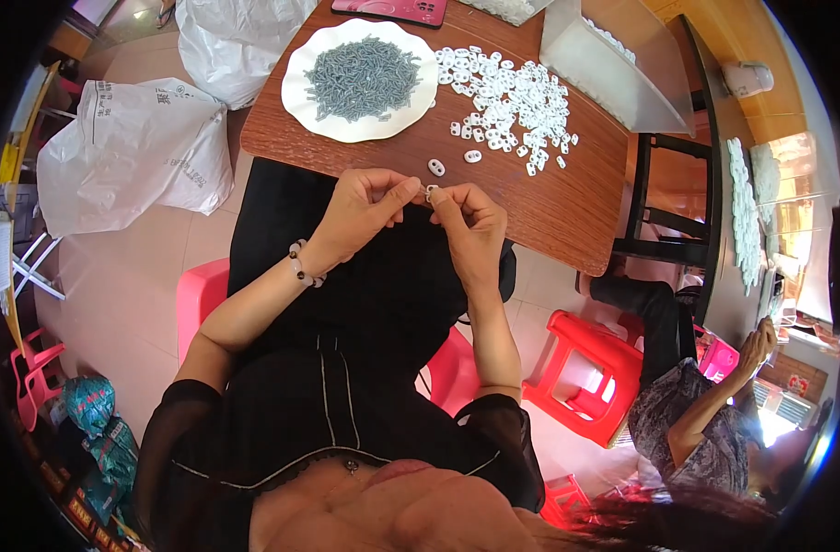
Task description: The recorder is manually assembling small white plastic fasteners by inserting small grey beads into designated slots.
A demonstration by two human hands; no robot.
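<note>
Just past the table's near edge, my two hands meet fingertip to fingertip. My right hand [473, 225] pinches a small white plastic piece [431, 190] between thumb and finger. My left hand [360, 212] is closed in a pinch against the same spot; what lies between its fingertips is too small to tell. Two loose white oval pieces with two holes each, one [436, 167] nearer and one [473, 156] to its right, lie beyond my fingers. Farther off spreads a pile of such white pieces [521, 106]. A scalloped white plate [295, 83] holds a heap of small grey rod-shaped pieces [363, 78].
The brown wooden table [567, 198] carries a tilted whitish bin [613, 83] and a pink phone [392, 9]. White sacks [130, 152] stand on the floor at left. A red stool [585, 377] is at right, near another person [696, 414] working at a dark table.
</note>
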